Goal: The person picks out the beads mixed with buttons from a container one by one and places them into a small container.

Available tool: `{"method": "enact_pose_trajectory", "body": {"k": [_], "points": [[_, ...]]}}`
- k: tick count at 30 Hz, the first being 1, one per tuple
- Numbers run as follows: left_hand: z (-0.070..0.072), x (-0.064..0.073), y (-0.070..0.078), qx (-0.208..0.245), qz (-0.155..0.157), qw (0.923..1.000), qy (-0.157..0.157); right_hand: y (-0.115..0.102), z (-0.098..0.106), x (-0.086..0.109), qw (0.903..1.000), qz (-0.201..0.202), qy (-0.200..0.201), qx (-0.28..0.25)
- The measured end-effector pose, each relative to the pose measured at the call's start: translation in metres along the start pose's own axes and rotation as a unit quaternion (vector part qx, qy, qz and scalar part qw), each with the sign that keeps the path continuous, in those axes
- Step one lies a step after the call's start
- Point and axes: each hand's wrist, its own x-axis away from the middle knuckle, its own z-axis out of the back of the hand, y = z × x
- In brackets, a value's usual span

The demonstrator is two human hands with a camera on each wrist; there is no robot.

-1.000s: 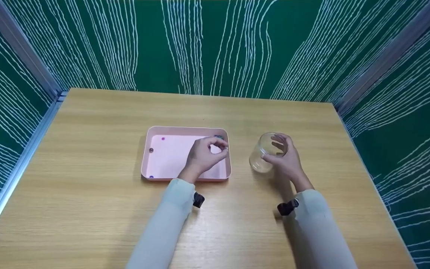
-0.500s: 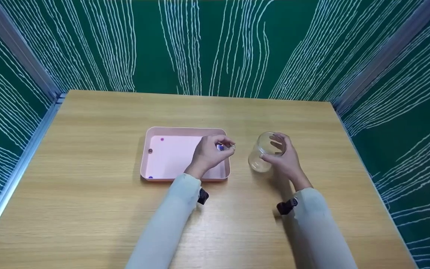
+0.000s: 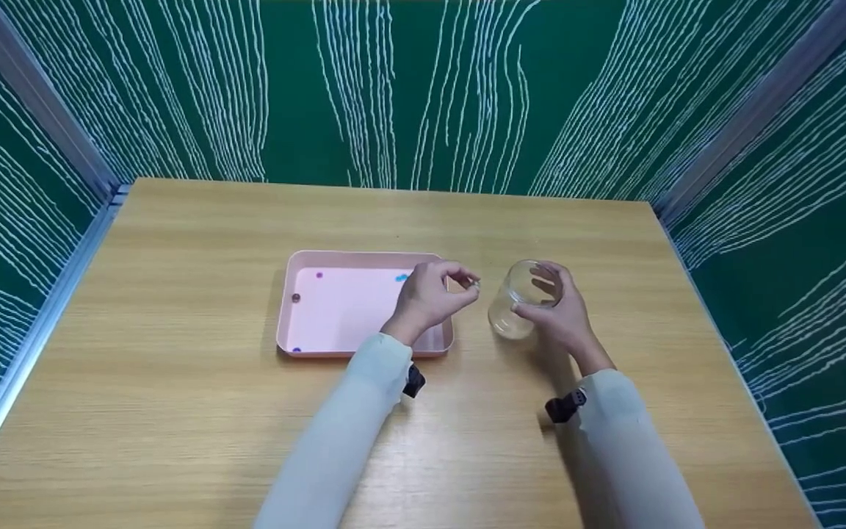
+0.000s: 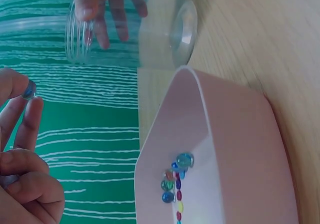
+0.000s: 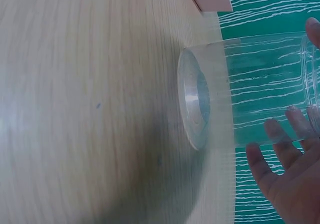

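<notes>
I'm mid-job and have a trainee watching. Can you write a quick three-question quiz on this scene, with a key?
1. Multiple choice: what colour is the small, round, glassy marble pinched by the person's bare left hand?
A) yellow
B) bluish
C) orange

2. True or false: the bare right hand holds the clear, cylindrical jar by its upper part.

3. Fill in the blank: seen from the person's side, the pink, rectangular, shallow tray sits to the ____ of the jar.

Key: 1. B. 2. True. 3. left.
</notes>
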Motion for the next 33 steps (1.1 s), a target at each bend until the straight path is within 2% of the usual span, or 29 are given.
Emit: {"method": "enact_pose_trajectory", "body": {"k": [10,24,33], "points": [[-0.01,-0.006,0.007,-0.001,-0.036,0.9993,0.008,0.01,-0.001,-0.002,0.9993,0.035,0.006,-0.013],[-0.021,-0.018,0.019,-0.023,-0.029,0.9991,-0.019,0.008,-0.002,-0.001,0.9995,0.027,0.013,-0.002],[-0.031,-0.023,0.021,-0.03,-0.026,0.9985,-0.037,0.007,-0.001,-0.001,0.9996,0.028,0.009,0.004]]}}
